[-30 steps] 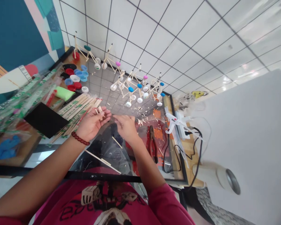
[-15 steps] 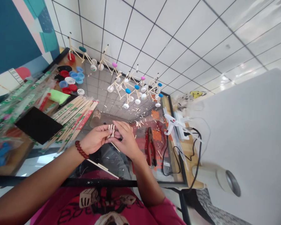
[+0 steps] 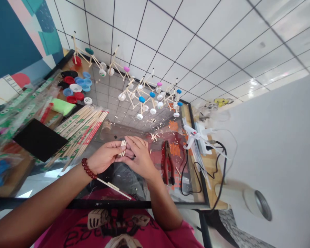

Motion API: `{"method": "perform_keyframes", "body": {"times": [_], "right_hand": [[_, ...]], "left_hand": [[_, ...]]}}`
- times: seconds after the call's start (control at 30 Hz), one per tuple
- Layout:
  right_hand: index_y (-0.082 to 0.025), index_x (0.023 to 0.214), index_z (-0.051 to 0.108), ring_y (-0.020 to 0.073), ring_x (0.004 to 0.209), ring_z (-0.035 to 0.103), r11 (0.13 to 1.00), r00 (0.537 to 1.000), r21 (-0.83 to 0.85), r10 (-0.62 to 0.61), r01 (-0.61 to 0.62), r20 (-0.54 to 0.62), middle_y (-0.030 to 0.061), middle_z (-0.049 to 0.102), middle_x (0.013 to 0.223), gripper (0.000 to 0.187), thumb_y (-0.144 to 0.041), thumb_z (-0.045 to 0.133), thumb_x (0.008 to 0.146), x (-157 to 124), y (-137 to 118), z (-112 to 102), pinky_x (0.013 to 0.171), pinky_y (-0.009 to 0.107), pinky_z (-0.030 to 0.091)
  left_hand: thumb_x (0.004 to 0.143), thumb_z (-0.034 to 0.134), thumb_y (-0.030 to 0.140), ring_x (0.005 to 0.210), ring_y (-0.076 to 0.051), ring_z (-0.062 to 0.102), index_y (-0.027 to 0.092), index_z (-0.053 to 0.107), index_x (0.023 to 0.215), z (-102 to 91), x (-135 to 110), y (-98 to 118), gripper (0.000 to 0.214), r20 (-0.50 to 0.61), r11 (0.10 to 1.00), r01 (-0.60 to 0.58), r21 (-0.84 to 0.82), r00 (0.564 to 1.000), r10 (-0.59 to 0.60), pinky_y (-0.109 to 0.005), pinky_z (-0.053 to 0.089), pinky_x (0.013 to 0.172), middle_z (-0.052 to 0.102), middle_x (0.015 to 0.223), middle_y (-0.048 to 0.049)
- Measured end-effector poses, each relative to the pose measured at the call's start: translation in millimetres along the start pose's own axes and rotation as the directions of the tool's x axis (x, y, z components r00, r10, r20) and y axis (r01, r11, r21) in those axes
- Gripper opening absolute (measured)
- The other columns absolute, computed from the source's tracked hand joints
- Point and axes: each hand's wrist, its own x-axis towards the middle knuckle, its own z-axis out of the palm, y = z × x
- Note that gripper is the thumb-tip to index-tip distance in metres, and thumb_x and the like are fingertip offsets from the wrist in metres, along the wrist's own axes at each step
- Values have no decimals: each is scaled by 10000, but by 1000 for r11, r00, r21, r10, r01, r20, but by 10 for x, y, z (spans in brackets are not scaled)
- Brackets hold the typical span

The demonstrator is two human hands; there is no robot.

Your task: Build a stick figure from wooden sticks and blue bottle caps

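Observation:
My left hand (image 3: 103, 157), with a red bead bracelet (image 3: 89, 168) on its wrist, and my right hand (image 3: 138, 158) meet in front of me. Between their fingers is a small bunch of short wooden sticks (image 3: 123, 148), partly hidden by my fingers. Just below my left wrist lies a long thin wooden stick (image 3: 113, 188). A bundle of wooden chopsticks (image 3: 80, 137) lies beyond my left hand. Red-handled pliers (image 3: 167, 162) lie to the right of my right hand.
Models of sticks and bottle caps (image 3: 142, 98) stand on the far glass tabletop (image 3: 111, 134). Loose bottle caps (image 3: 76, 86), a hot glue gun (image 3: 192, 135) and its black cable (image 3: 188, 179) lie around it. Wood chips (image 3: 153, 137) are scattered nearby. A large white board (image 3: 274, 137) fills the right.
My hands have come together from apart, both now closing on the short sticks. The view has shifted slightly, and the long stick now lies nearer my left wrist.

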Motion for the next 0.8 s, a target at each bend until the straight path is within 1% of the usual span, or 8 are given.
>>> {"method": "perform_keyframes", "body": {"times": [0.13, 0.2, 0.27, 0.33, 0.47, 0.53, 0.67, 0.8], "right_hand": [[-319, 1749, 329, 334, 1420, 615, 999, 1000, 8, 31, -31, -1, 129, 669, 1541, 976, -553, 825, 941, -10, -29, -2, 1186, 515, 484], [-322, 1754, 318, 331, 1428, 609, 1000, 1000, 10, 26, -26, -2, 126, 659, 1557, 987, -545, 826, 938, -12, -41, -10, 1188, 510, 482], [-317, 1730, 377, 322, 1434, 601, 1000, 1000, 18, 1, -1, -2, 122, 656, 1566, 934, -520, 827, 937, -13, -54, -23, 1194, 496, 476], [-309, 1673, 482, 315, 1427, 601, 1000, 1000, 18, -16, 17, -7, 113, 673, 1549, 832, -475, 822, 932, -12, -71, -38, 1198, 488, 466], [-313, 1549, 626, 313, 1397, 614, 1000, 1000, -2, 9, -9, 0, 81, 730, 1475, 682, -377, 789, 890, -5, -102, -55, 1200, 497, 444], [-309, 1542, 630, 311, 1397, 616, 1000, 1000, -2, 16, -16, 10, 78, 730, 1480, 681, -364, 785, 882, -2, -112, -58, 1200, 495, 444], [-328, 1611, 542, 306, 1418, 609, 999, 1000, 35, -9, 9, 1, 86, 690, 1544, 757, -418, 813, 910, 3, -126, -68, 1208, 501, 453], [-373, 1527, 617, 318, 1366, 645, 999, 1000, 51, -9, 10, -10, 68, 747, 1454, 627, -422, 812, 933, 11, -140, -97, 1186, 528, 463]], "left_hand": [[783, 957, 307, 712, -182, 753, 130, 844, 887, 25, -20, 19, 235, -42, 998, 7, 55, 999, -4, -188, 465, 542, 811, 780, -123], [741, 979, 337, 711, -181, 743, 135, 840, 866, 52, -29, 24, 276, -42, 996, -2, 90, 999, 5, -187, 453, 535, 803, 759, -111], [716, 987, 375, 703, -178, 733, 140, 835, 841, 76, -35, 23, 307, -29, 992, -18, 127, 999, 22, -200, 475, 558, 800, 756, -101], [704, 988, 416, 707, -177, 732, 145, 828, 809, 92, -40, 21, 333, -10, 986, -31, 161, 999, 33, -229, 532, 633, 800, 759, -93], [693, 988, 479, 728, -178, 744, 157, 819, 771, 98, -50, 30, 371, 33, 979, -28, 200, 999, 22, -261, 583, 751, 799, 749, -76], [702, 981, 491, 720, -177, 744, 161, 819, 763, 93, -54, 38, 373, 45, 977, -33, 209, 999, 24, -265, 589, 760, 801, 749, -73], [719, 977, 463, 707, -192, 751, 155, 829, 773, 80, -54, 42, 346, 66, 973, -46, 225, 997, 32, -262, 583, 704, 800, 736, -88], [742, 976, 429, 724, -205, 769, 143, 838, 783, 69, -54, 25, 320, 85, 976, -42, 215, 996, 24, -278, 605, 741, 809, 754, -114]]}}
